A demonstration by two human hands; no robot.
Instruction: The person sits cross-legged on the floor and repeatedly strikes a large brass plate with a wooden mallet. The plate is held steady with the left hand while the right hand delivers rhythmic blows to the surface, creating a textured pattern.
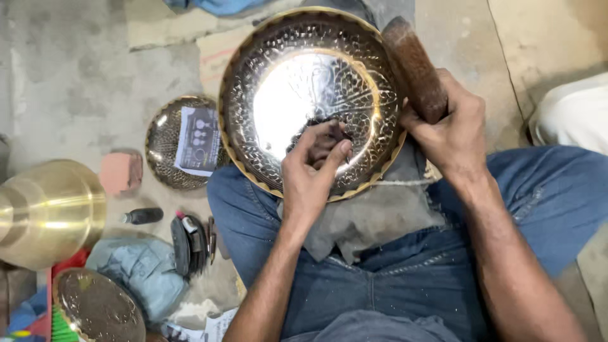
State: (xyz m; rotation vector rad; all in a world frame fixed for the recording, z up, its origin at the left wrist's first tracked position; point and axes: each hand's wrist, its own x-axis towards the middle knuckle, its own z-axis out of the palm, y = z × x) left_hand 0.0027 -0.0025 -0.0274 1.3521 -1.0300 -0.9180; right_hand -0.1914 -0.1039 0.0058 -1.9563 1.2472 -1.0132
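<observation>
Denim-clad lap (405,278) nearest the lens, grey cloth (373,218) spread over it. Hammered brass bowl (310,95) rests tilted on the cloth at 12 o'clock from the lap. Left hand (310,174): fingers curled, pinching a dark wad (326,130) against the bowl's inner wall at 6 o'clock. Right hand (453,130): closed around a brown wooden block (415,66) touching the rim at 3 o'clock.

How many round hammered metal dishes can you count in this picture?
3: a large bowl on the lap, a smaller dish on the floor beside it, a plate bottom left. Others may be hidden.
</observation>
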